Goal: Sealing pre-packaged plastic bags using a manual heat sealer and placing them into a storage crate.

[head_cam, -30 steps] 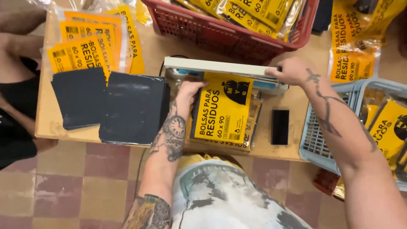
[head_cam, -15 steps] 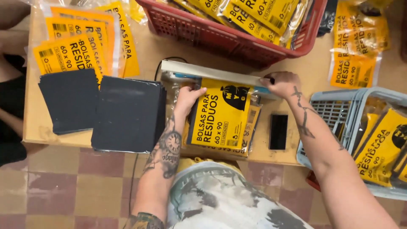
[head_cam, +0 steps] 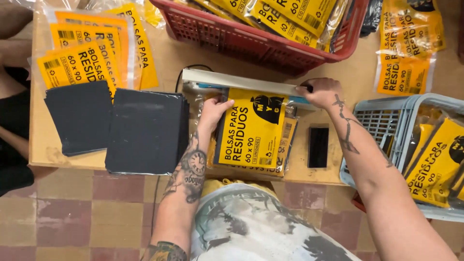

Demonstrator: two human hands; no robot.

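On the counter [head_cam: 338, 67], between a red basket [head_cam: 270, 46] at the far edge and a grey basket [head_cam: 386, 121] at the right, a heat sealer [head_cam: 241, 82] lies crosswise with its long pale arm lowered over the mouth of a clear packet [head_cam: 251, 128] that carries a yellow label. To the left lie two stacks of dark folded bags [head_cam: 145, 130] and, beyond them, loose yellow packets [head_cam: 82, 53]; a black phone [head_cam: 318, 147] rests just right of the packet in hand.

The right hand [head_cam: 323, 92] sits on the end of the sealer arm, fingers curled over it and pressing down. The left hand [head_cam: 212, 110] lies flat on the packet's left edge, fingers spread and lightly bent, pinning the film rather than gripping it. The packet rests on top of at least one more like it (its lower edge shows underneath).

To seal well, the left hand should keep the film taut and square to the arm, so no crease runs across the seam, and hold the contents back from the jaw line. The press wants even, steady weight along the bar. Whether the packet's mouth lies fully under the arm cannot be told, as the arm hides it.
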